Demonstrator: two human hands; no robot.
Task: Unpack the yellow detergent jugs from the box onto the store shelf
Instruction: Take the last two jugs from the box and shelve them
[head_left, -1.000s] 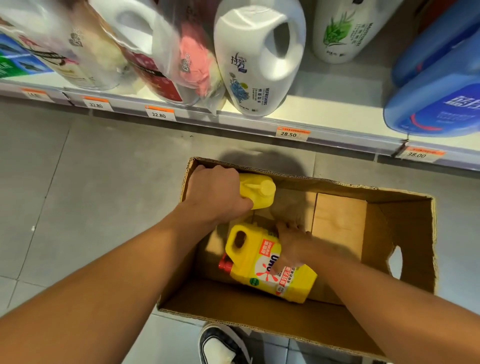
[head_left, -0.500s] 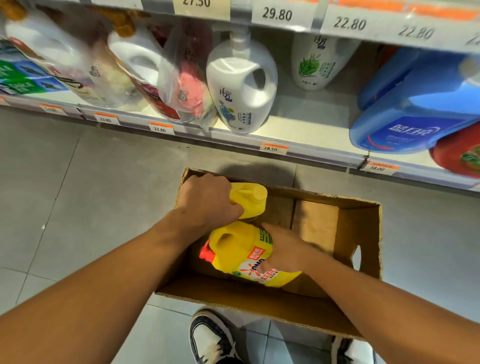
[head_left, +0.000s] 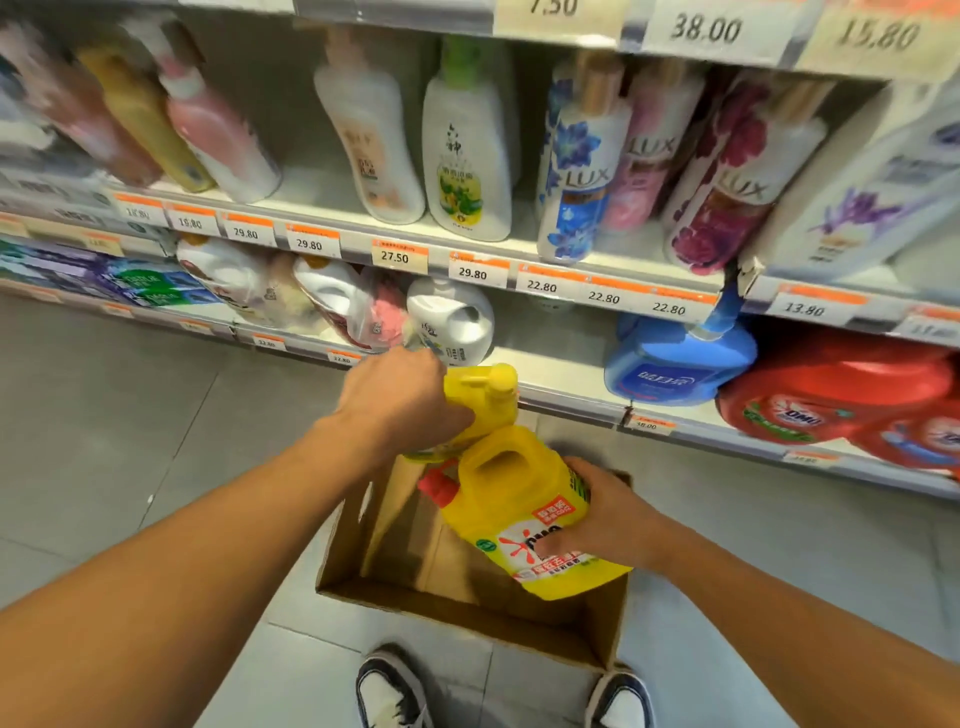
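My left hand grips a yellow detergent jug by its top, held in the air just in front of the bottom shelf. My right hand holds a second yellow jug with a red cap and a red-and-white label, tilted above the open cardboard box on the floor. The two jugs touch each other. The part of the box's inside that shows holds nothing; the jugs hide the rest.
The bottom shelf carries a white jug, a blue jug and red jugs, with a bare gap between white and blue. Upper shelf holds several bottles. My shoes stand by the box on grey tiles.
Both hands rose out of the box with a yellow jug each, toward the bottom shelf. The view tilted up, so the upper shelf now shows.
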